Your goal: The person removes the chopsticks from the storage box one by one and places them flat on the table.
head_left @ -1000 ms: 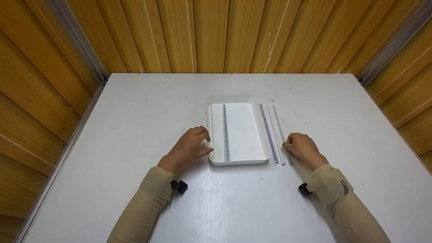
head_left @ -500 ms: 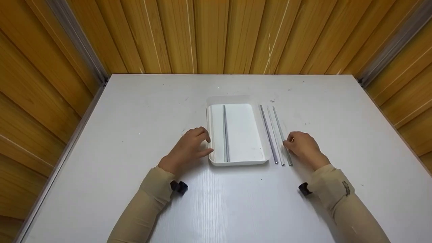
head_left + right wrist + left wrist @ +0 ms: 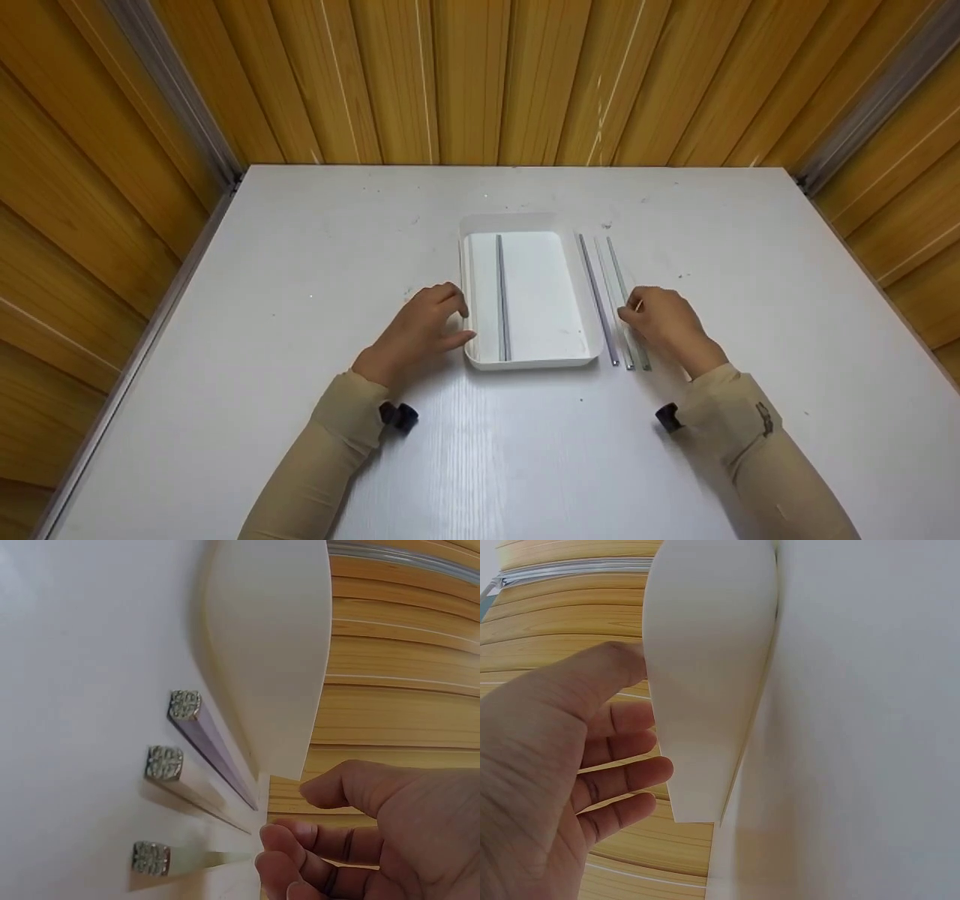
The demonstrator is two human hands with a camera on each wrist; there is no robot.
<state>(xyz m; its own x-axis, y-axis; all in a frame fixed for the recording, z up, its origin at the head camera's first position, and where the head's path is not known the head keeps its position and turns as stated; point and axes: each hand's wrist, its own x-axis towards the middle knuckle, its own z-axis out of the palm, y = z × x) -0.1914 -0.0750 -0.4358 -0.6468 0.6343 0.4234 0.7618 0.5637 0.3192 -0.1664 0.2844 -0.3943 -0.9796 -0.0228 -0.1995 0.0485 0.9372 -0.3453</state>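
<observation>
"So, hands?"
"Left hand (image 3: 416,324) lies spread at the smooth tray (image 3: 540,292); right hand (image 3: 670,326) curls loosely, thumb apart, by slender, square-ended rods (image 3: 598,300) beside it."
"Around?"
"White table (image 3: 337,225), ridged, wood-grained panels (image 3: 469,82)."

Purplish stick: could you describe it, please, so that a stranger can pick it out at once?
On the white table, find the white tray. In the head view, the purplish stick lies outside, along the tray's right side. It is purple-tinted and nearest the tray, unlike the pale stick and the greenish stick.
</observation>
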